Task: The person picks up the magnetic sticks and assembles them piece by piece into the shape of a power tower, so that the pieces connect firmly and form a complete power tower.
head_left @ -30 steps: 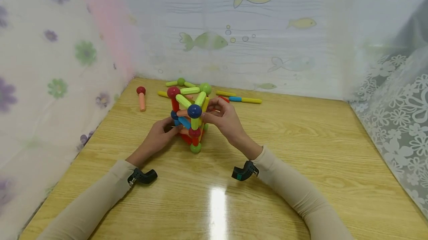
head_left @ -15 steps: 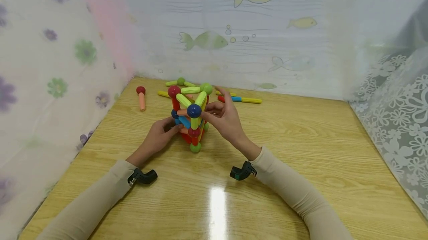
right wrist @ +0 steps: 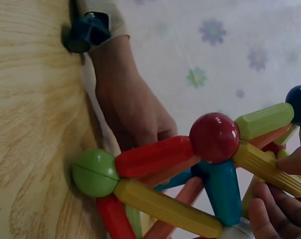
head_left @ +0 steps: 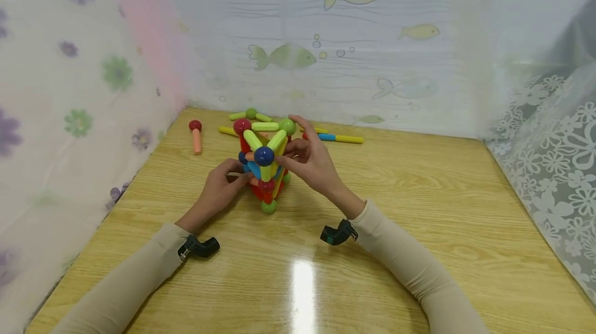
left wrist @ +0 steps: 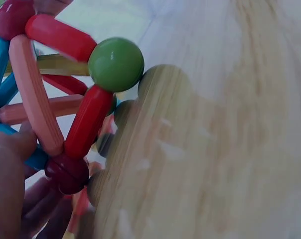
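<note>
A tower of coloured magnetic sticks and balls [head_left: 264, 156] stands on the table between the two hands. My left hand [head_left: 221, 186] grips its lower left side; in the left wrist view the thumb lies at a blue stick [left wrist: 37, 158], with fingers below, near a dark red ball [left wrist: 67, 174]. On the tower's right side, my right hand [head_left: 316, 166] pinches a slanting yellow stick [right wrist: 270, 172] between thumb and fingers. Its raised index finger reaches the green top ball [head_left: 287, 127]. A green bottom ball [right wrist: 95, 173] touches the table. The tower's back is mostly hidden.
Left of the tower lies an orange stick with a red ball [head_left: 196, 137]. Behind it are two lime sticks joined by a green ball [head_left: 251, 113] and a yellow stick [head_left: 226, 131]. A blue stick [head_left: 327, 137] and yellow sticks lie beyond my right hand.
My right index finger has straightened and lifted to the green top ball. The tower's front has shifted slightly left. My left hand has hardly moved.
</note>
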A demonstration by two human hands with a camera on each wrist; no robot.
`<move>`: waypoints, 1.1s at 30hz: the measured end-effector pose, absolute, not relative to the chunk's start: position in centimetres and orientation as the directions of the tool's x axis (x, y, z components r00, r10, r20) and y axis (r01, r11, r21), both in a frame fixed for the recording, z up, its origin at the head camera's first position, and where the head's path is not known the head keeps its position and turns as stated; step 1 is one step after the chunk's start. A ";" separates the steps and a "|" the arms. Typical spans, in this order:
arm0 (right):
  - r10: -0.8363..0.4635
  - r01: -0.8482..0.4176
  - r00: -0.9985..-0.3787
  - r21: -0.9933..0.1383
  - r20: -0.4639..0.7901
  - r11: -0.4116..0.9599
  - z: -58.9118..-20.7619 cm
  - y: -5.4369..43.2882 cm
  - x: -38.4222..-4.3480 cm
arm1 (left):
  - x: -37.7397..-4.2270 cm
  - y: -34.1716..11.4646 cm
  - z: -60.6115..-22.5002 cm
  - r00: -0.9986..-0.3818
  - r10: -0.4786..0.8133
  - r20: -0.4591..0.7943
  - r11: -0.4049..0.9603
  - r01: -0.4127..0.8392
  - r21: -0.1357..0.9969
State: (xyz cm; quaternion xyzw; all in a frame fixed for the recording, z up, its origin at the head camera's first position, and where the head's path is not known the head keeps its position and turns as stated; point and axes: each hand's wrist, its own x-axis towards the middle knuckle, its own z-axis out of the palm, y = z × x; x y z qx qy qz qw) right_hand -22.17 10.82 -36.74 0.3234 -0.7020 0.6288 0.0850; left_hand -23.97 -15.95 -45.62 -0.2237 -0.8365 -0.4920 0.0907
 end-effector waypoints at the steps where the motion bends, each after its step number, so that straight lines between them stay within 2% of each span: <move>1: -0.344 -0.569 -0.774 -0.823 0.532 0.006 -36.7 10.8 -22.1 | -24.0 -15.9 -45.6 -0.885 0.265 0.384 0.430 0.465 0.774; 5: -0.322 -0.612 -0.756 -0.789 0.569 0.043 -36.8 10.8 -21.8 | -24.0 -15.9 -45.7 -0.897 0.236 0.374 0.461 0.442 0.770; 8: -0.296 -0.659 -0.727 -0.751 0.619 0.050 -36.9 10.7 -21.7 | -24.1 -16.0 -45.6 -0.904 0.283 0.322 0.424 0.419 0.803; 16: -0.200 -0.755 -0.651 -0.653 0.732 0.069 -36.8 10.9 -21.6 | -23.6 -16.2 -45.4 -0.847 0.479 0.230 0.184 0.353 0.917; 18: -0.196 -0.759 -0.647 -0.648 0.737 0.068 -36.7 11.0 -21.6 | -23.5 -16.2 -45.5 -0.825 0.522 0.216 0.176 0.352 0.919; 22: -0.216 -0.763 -0.637 -0.646 0.740 0.035 -36.6 11.2 -21.9 | -23.4 -16.1 -45.5 -0.815 0.550 0.186 0.247 0.371 0.895; 29: -0.144 -0.725 -0.684 -0.688 0.715 0.025 -36.4 12.7 -23.4 | -23.6 -15.7 -45.5 -0.873 0.463 0.157 0.316 0.328 0.890; 31: -0.154 -0.689 -0.723 -0.721 0.674 0.078 -36.7 13.2 -24.0 | -23.6 -15.8 -45.5 -0.867 0.465 0.179 0.318 0.353 0.880; 33: -0.216 -0.638 -0.768 -0.752 0.603 0.166 -36.8 13.4 -24.3 | -23.6 -16.0 -45.6 -0.855 0.479 0.200 0.299 0.373 0.878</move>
